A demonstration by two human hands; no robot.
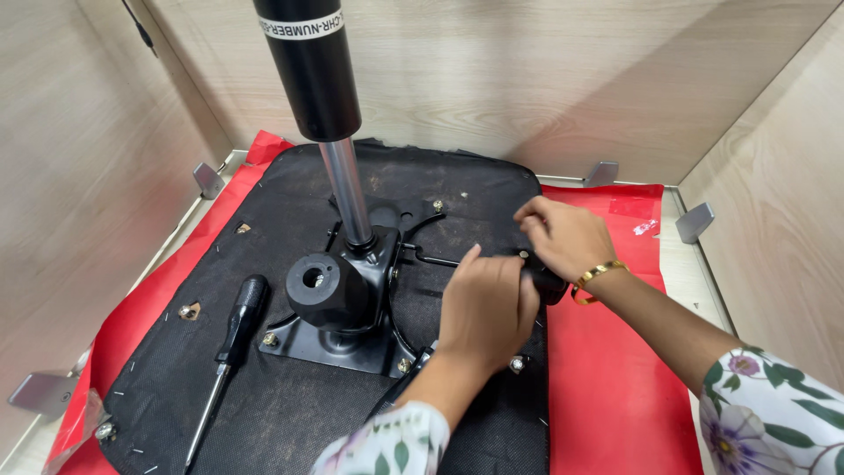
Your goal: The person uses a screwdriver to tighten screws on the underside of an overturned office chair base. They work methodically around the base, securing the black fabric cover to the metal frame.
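Black steel everywhere: the mechanism sits bolted on the upturned seat, gas cylinder rising from it. Both hands meet at the lever on its right side; the left hand curls over the handle end, the right hand pinches narrowly beside it. Looks stiff, heavy, rigid — best gripped at that handle. A screwdriver lies untouched at left.

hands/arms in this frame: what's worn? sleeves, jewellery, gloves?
Both hands bare, no gloves. Left hand and right hand come out of white sleeves printed with green leaves and purple flowers. Right wrist carries a thin gold bangle. No rings discernible.
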